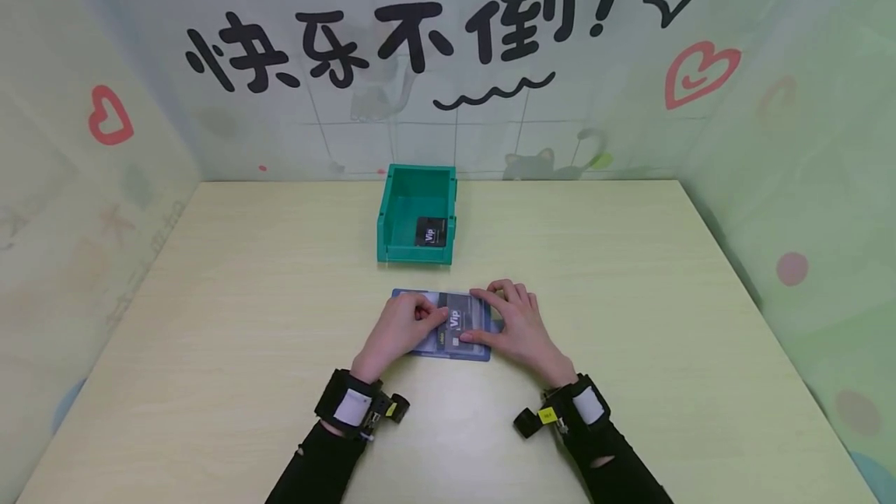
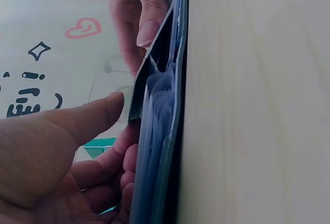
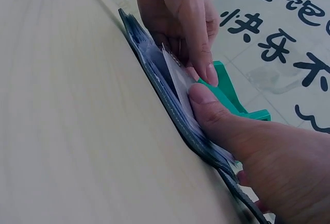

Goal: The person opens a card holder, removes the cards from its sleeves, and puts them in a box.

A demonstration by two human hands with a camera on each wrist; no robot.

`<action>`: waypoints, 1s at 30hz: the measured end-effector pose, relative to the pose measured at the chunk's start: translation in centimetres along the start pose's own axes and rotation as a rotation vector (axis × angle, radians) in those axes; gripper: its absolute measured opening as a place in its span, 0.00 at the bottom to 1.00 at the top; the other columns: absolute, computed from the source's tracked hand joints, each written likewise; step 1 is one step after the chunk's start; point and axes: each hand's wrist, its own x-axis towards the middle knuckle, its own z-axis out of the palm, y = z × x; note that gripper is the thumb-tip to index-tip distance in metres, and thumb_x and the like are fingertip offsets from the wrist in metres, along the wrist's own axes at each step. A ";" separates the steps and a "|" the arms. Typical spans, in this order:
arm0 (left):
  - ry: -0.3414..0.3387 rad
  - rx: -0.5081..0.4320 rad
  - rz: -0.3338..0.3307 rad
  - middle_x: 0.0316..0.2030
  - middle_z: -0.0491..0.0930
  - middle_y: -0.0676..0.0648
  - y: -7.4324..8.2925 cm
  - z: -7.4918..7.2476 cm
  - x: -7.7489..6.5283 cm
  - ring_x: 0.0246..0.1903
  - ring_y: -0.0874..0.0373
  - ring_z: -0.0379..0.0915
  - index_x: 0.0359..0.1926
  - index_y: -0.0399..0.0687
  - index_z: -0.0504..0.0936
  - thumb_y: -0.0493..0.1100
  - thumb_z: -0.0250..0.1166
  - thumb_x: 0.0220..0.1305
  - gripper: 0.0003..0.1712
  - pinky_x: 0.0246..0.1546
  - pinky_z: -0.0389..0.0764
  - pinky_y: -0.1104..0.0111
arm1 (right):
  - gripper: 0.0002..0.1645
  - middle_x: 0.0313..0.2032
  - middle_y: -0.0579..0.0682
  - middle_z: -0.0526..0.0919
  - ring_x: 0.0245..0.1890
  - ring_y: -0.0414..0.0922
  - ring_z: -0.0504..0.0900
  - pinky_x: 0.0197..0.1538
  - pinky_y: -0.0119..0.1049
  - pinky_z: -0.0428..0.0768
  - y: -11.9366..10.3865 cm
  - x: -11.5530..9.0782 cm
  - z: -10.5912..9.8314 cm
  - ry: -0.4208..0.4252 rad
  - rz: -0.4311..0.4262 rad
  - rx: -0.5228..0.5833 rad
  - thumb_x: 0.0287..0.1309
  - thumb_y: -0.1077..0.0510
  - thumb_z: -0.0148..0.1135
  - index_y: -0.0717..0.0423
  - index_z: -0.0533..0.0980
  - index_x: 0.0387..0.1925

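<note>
A blue card holder (image 1: pixel 483 355) with clear plastic sleeves lies open on the table. On its sleeves sits a dark Vip card (image 1: pixel 455 319); whether it is inside a pocket is hard to see. My left hand (image 1: pixel 406 325) pinches the card's left edge, thumb uppermost and fingers curled. From the right, my right hand (image 1: pixel 518 329) grips the holder around the card, its thumb (image 3: pixel 203 95) pressing on the sleeves. In the right wrist view the sleeve stack (image 3: pixel 175 80) stands slightly fanned. The fingertips under the card are partly hidden.
Behind the holder stands a green bin (image 1: pixel 416 255) with another black Vip card (image 1: pixel 430 232) inside. A pale wooden table (image 1: pixel 210 333) surrounds both. Printed cloth (image 1: pixel 455 131) hangs along the table's back edge and both sides.
</note>
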 end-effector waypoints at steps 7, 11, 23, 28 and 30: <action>-0.003 -0.017 -0.011 0.24 0.78 0.49 -0.3 -0.1 0.0 0.28 0.59 0.69 0.30 0.43 0.86 0.46 0.72 0.62 0.11 0.29 0.67 0.73 | 0.43 0.56 0.53 0.71 0.57 0.53 0.65 0.60 0.52 0.63 0.0 0.0 0.1 -0.010 0.013 0.002 0.48 0.36 0.76 0.45 0.76 0.65; -0.010 -0.049 -0.026 0.27 0.80 0.48 -0.8 -0.2 0.2 0.30 0.58 0.69 0.32 0.43 0.87 0.46 0.72 0.62 0.10 0.31 0.68 0.71 | 0.43 0.56 0.53 0.71 0.57 0.53 0.65 0.59 0.52 0.63 0.0 0.0 0.1 -0.007 0.016 0.001 0.48 0.36 0.76 0.45 0.76 0.64; 0.020 -0.133 -0.033 0.30 0.84 0.45 -1.1 -0.7 0.4 0.29 0.59 0.72 0.36 0.39 0.85 0.40 0.70 0.63 0.07 0.33 0.71 0.71 | 0.41 0.56 0.52 0.72 0.57 0.53 0.65 0.59 0.51 0.63 0.2 0.1 0.3 0.006 0.009 0.001 0.48 0.36 0.76 0.44 0.77 0.63; 0.038 -0.144 -0.044 0.32 0.89 0.44 -1.2 -0.9 0.4 0.32 0.59 0.79 0.45 0.38 0.85 0.38 0.68 0.64 0.11 0.38 0.74 0.70 | 0.41 0.56 0.52 0.72 0.56 0.53 0.66 0.58 0.51 0.63 0.2 0.1 0.3 0.012 -0.002 -0.001 0.48 0.36 0.76 0.44 0.77 0.63; 0.038 -0.132 -0.039 0.32 0.89 0.43 -1.1 -1.2 0.4 0.33 0.58 0.81 0.46 0.37 0.84 0.38 0.68 0.64 0.12 0.38 0.75 0.69 | 0.41 0.56 0.53 0.72 0.56 0.53 0.66 0.58 0.51 0.63 0.2 0.1 0.3 0.013 -0.005 -0.003 0.48 0.36 0.76 0.44 0.77 0.63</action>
